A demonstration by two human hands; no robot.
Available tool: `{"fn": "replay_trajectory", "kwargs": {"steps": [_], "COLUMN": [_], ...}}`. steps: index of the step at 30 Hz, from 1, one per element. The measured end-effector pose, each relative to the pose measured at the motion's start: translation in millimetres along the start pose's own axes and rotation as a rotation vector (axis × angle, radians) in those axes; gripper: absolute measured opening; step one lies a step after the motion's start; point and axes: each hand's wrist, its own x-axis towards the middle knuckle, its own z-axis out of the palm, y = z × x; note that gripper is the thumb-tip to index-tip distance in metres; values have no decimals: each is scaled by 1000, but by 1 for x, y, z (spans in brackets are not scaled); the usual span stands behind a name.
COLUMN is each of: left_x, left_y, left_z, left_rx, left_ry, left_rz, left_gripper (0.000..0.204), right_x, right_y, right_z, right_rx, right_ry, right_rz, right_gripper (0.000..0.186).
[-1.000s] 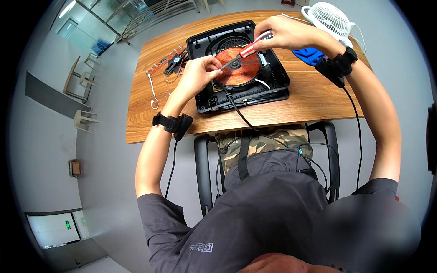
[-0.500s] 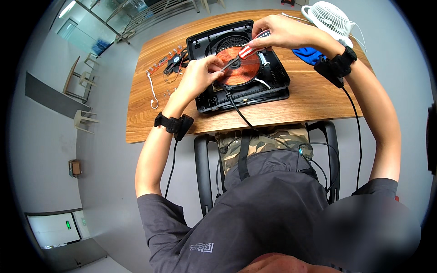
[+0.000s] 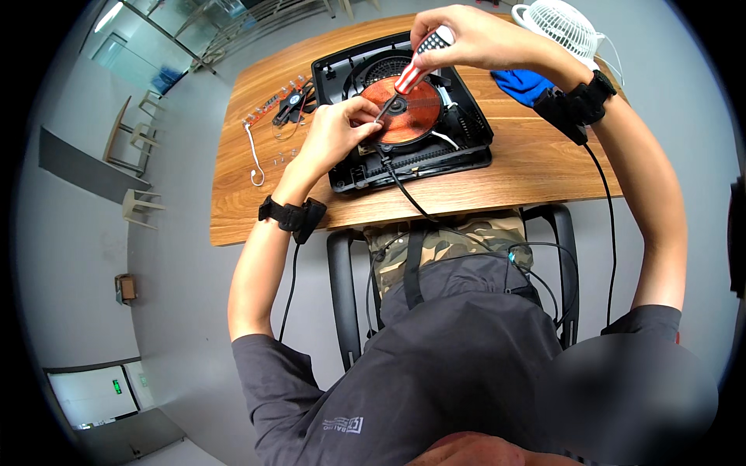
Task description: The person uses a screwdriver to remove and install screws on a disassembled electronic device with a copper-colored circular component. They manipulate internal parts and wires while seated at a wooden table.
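My right hand (image 3: pixel 451 39) grips a screwdriver (image 3: pixel 409 76) with a red-and-white striped, dark-dotted handle, its shaft slanting down to the left. Around the tip of that shaft, the fingers of my left hand (image 3: pixel 339 130) are pinched together; any small part between them is hidden. Both hands are over an opened induction cooker (image 3: pixel 460 146) with a black plastic housing. Inside it lies a round copper coil (image 3: pixel 416 116), and the tip is at the coil's left edge. A black cord (image 3: pixel 408 186) runs from the housing over the table's near edge.
On the wooden table (image 3: pixel 544 167), left of the housing, lie a small black fan (image 3: pixel 292 105), an orange circuit strip (image 3: pixel 268 106), a white wire (image 3: pixel 253 159) and several loose screws (image 3: pixel 281 158). A blue cloth (image 3: pixel 519 85) and a white desk fan (image 3: pixel 556 31) are at the right.
My right hand has moved left and up, bringing the screwdriver to a steeper angle. My left fingers stay at its tip.
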Motion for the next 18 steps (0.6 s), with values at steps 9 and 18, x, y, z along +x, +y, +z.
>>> {"fn": "replay_trajectory", "kwargs": {"steps": [9, 18], "left_x": [-2, -7], "left_y": [-2, -21], "left_z": [-7, -36], "left_rx": [23, 373], "left_ry": [-7, -297], "left_rz": [91, 231], "left_gripper": [39, 51], "right_x": [2, 13], "right_y": [-27, -7], "right_z": [-13, -3], "right_rx": [169, 53], "right_ry": [71, 74], "right_rz": [281, 256], "right_gripper": [43, 44]}}
